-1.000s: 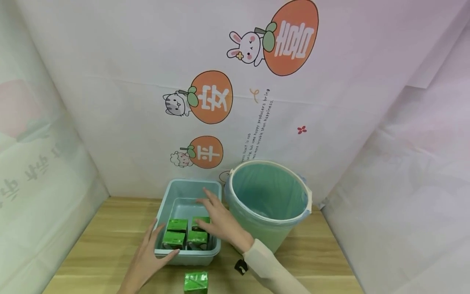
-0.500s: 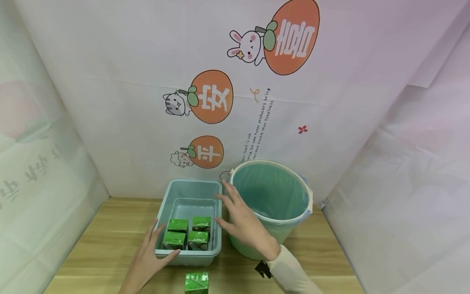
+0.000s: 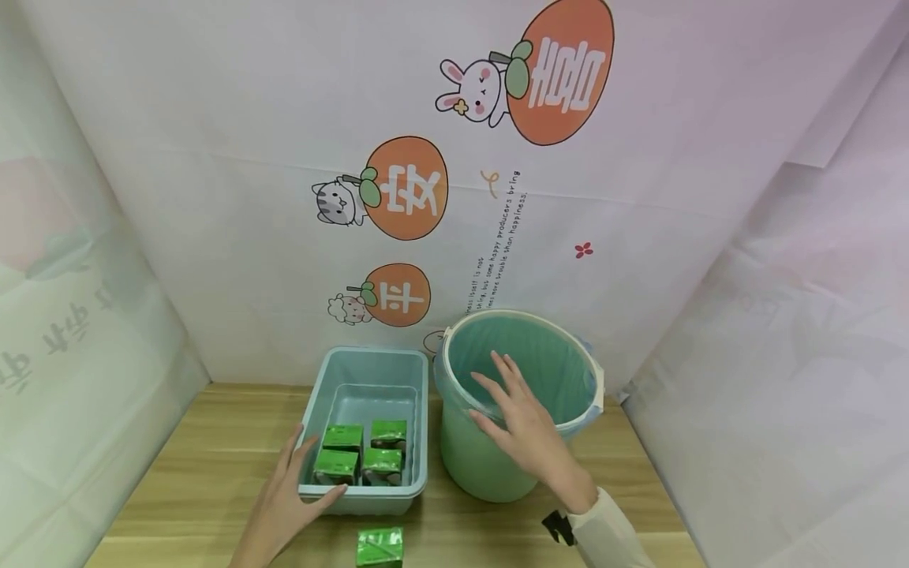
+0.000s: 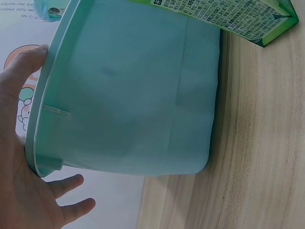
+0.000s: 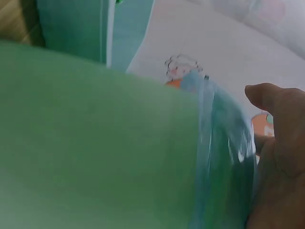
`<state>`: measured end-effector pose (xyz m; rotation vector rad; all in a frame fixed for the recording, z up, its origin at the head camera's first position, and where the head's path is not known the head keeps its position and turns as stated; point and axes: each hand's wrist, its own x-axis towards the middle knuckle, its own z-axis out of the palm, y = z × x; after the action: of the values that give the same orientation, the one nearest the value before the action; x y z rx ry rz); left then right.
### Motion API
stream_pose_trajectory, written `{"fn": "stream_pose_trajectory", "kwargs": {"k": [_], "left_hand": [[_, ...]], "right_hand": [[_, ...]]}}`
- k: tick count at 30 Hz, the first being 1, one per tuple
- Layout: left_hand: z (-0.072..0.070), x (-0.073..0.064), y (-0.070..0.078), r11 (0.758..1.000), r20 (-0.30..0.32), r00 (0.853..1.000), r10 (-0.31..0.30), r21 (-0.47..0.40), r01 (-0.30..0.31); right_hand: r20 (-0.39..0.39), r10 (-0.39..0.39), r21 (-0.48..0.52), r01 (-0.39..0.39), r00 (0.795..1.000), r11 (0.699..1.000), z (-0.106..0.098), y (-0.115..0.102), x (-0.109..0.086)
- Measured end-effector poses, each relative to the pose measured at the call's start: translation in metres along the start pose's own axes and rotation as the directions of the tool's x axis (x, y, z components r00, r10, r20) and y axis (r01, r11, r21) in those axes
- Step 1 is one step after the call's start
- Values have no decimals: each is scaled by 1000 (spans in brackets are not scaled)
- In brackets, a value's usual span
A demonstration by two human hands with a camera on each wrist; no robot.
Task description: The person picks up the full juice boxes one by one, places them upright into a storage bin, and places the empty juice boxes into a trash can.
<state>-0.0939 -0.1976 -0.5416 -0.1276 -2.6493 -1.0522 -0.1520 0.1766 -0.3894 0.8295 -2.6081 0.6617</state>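
In the head view my left hand [image 3: 284, 493] rests at the near left corner of a light blue plastic basin [image 3: 422, 410], its fingers spread along the rim. The left wrist view shows its thumb against the rim [image 4: 43, 95] and other fingers reaching past the corner. Several green drink cartons [image 3: 339, 467] stand in the basin's near half. One more green carton [image 3: 379, 546] stands on the table in front of it. My right hand [image 3: 529, 434], fingers extended and holding nothing, hovers over the near left rim of a green bucket-like bin [image 3: 483, 465] lined with a clear bag.
The bin stands right of the basin, close beside it, with a white ring [image 3: 529, 317] round its mouth. A wooden table [image 3: 185, 473] lies under both. White printed sheets [image 3: 248, 237] enclose the back and sides. A black clip [image 3: 559, 527] hangs by the right sleeve.
My right hand has moved right, from above the basin to above the bin's rim. The left hand, basin and cartons have stayed in place.
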Motion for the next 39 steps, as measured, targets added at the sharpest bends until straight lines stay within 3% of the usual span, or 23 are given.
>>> {"fn": "stream_pose_trajectory", "kwargs": {"k": [11, 22, 30, 39], "left_hand": [[3, -3, -3, 1000, -11, 1000, -2, -8, 2], [0, -1, 3, 1000, 4, 1000, -12, -12, 12], [2, 0, 2, 1000, 1, 1000, -10, -9, 10], [3, 1, -1, 1000, -3, 1000, 4, -1, -4]], "right_hand": [[6, 170, -53, -169, 985, 984, -32, 40, -24], [41, 246, -119, -240, 968, 963, -60, 74, -42], [70, 308, -88, -302, 949, 949, -60, 89, -48], [81, 414, -116, -404, 906, 907, -55, 85, -51]]}}
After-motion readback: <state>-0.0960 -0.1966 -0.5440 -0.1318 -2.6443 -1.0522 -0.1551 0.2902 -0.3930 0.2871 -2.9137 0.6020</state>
